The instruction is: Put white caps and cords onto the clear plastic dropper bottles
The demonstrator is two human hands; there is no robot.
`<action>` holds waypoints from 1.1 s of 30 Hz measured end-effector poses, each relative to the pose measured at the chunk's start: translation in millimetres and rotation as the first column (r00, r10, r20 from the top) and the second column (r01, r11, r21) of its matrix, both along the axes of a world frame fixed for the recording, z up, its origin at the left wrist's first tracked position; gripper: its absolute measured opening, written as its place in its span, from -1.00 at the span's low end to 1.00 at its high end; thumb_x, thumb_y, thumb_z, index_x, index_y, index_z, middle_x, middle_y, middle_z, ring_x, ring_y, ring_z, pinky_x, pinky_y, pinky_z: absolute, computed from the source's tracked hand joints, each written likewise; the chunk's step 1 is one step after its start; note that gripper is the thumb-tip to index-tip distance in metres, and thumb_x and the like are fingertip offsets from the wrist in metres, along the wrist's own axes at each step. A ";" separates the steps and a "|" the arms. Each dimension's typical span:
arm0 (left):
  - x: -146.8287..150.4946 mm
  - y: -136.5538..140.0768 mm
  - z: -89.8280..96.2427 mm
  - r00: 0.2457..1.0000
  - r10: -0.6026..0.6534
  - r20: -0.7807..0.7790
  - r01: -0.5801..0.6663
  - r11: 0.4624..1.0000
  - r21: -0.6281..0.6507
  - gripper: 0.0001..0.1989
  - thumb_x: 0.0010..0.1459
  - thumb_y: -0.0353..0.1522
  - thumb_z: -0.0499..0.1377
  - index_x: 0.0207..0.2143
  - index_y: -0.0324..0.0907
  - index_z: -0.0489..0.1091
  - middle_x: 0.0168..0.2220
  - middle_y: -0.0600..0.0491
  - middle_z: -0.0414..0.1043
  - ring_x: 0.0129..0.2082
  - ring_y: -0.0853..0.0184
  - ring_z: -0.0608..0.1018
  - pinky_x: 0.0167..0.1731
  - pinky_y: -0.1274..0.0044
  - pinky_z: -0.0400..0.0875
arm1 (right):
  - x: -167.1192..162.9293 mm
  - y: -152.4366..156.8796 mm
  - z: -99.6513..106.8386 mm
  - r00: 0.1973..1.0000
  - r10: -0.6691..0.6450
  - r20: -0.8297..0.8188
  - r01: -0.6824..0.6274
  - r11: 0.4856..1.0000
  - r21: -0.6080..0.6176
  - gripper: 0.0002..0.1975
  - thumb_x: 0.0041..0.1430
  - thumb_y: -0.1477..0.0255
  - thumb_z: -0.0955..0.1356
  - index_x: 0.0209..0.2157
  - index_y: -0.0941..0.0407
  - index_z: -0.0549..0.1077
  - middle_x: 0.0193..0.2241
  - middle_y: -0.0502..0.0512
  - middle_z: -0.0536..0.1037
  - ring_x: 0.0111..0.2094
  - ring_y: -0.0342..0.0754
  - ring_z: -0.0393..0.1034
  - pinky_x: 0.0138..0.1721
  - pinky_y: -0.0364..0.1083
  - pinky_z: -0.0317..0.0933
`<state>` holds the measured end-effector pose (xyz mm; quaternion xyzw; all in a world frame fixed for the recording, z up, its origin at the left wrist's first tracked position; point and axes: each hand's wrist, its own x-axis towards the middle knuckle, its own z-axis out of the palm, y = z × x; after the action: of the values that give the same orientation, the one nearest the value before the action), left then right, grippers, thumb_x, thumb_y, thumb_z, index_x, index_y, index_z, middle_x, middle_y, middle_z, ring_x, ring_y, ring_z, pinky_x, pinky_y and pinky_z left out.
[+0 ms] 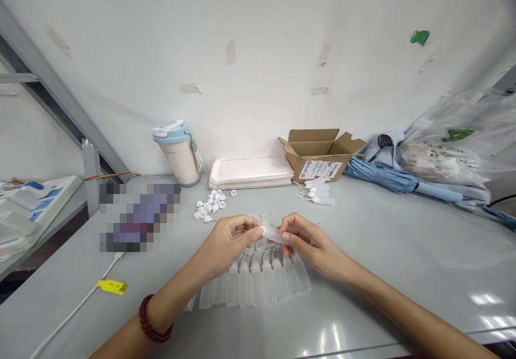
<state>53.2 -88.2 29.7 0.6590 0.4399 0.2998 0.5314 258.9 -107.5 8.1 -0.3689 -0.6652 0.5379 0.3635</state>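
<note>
We're seeing one bottle (274, 235) in midair over the table (395, 257), lying nearly sideways between the two hands. The left hand (236, 243) is pinching its white top (264, 230), thumb and finger together on it; the right hand (312, 245) is gripping the clear body, thumb and fingers closed round it. Under and in front of the hands we're looking at a row of bottles (256, 286) lying side by side, necks pointing away from the person, thin white strings curving off near the tops. More necks and strings are showing just behind the hands, mostly hidden, so we're not counting those. On progress, we're judging this as partway: the held bottle is having its top handled, and whether that top is fully seated we cannot tell. To the left of the hands a heap of loose caps (209, 206) is sitting apart from any bottle, one stray cap (233, 193) beside it, so we're reading those as unused. A small group (322, 195) of bottles with white tops and strings is lying in front of the box (297, 168), well apart from the row; whether we're looking at finished or waiting ones, we cannot tell
</note>
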 end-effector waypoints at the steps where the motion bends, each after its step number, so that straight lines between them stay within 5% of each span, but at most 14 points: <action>1: -0.2 -0.2 -0.2 1.000 -0.014 0.022 0.014 1.000 0.013 -0.78 0.10 -0.24 0.14 -0.32 -0.22 0.44 -0.36 0.03 0.47 -0.35 0.33 0.48 -0.31 0.53 0.37 | 0.3 0.4 0.6 1.000 0.006 -0.017 -0.006 1.000 -0.013 -0.80 0.28 0.26 0.21 -0.31 0.11 0.21 -0.52 -0.04 0.38 -0.47 -0.18 0.24 -0.38 -0.14 0.12; 7: -2.1 -0.1 -2.3 0.997 -0.048 0.067 0.044 0.998 0.052 -0.79 0.11 -0.26 0.13 -0.28 -0.21 0.44 -0.29 0.01 0.47 -0.25 0.30 0.48 -0.22 0.51 0.36 | 1.5 1.1 2.9 0.998 0.021 -0.060 -0.024 0.999 -0.037 -0.78 0.26 0.25 0.23 -0.35 0.11 0.20 -0.51 -0.03 0.41 -0.50 -0.19 0.24 -0.40 -0.15 0.13; 17: -2.2 -0.5 -7.2 0.991 -0.098 -0.091 0.099 0.995 0.010 -0.71 0.16 -0.18 0.06 -0.41 -0.19 0.40 -0.49 0.11 0.40 -0.47 0.40 0.43 -0.47 0.59 0.29 | 2.5 -1.9 -1.3 0.981 -0.061 0.187 0.032 0.988 0.152 -0.83 0.28 0.30 0.19 -0.29 0.10 0.24 -0.53 -0.07 0.27 -0.51 -0.19 0.16 -0.48 -0.18 0.06; 21: -0.7 -2.7 -5.4 0.992 -0.098 -0.078 0.098 0.995 0.006 -0.80 0.13 -0.25 0.10 -0.37 -0.19 0.40 -0.46 0.10 0.40 -0.50 0.41 0.40 -0.49 0.59 0.30 | 2.7 -1.6 -0.4 0.986 -0.041 0.162 0.024 0.994 0.108 -0.84 0.29 0.30 0.19 -0.29 0.10 0.22 -0.55 -0.09 0.25 -0.52 -0.19 0.13 -0.48 -0.19 0.03; 26: 1.3 -5.6 -2.5 0.993 -0.010 -0.115 0.030 0.985 0.172 -0.85 0.10 -0.31 0.14 -0.29 -0.16 0.44 -0.30 0.06 0.46 -0.33 0.34 0.46 -0.30 0.54 0.35 | 2.3 -0.6 1.1 0.996 -0.033 0.083 0.029 0.999 0.046 -0.82 0.28 0.26 0.19 -0.30 0.09 0.18 -0.59 -0.13 0.22 -0.54 -0.20 0.09 -0.50 -0.19 0.00; 33: 1.5 -3.3 -6.5 0.994 -0.002 -0.110 0.009 0.998 0.061 -0.63 0.17 -0.14 0.03 -0.49 -0.22 0.40 -0.50 0.07 0.42 -0.51 0.40 0.41 -0.47 0.58 0.32 | 2.2 -1.0 1.6 0.997 -0.052 0.050 0.049 0.997 0.055 -0.83 0.28 0.28 0.20 -0.29 0.10 0.19 -0.55 -0.10 0.24 -0.52 -0.20 0.11 -0.49 -0.18 0.01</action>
<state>54.7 -91.5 23.2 0.6916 0.4572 0.2750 0.4869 261.0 -108.5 9.7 -0.3895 -0.6791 0.5006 0.3695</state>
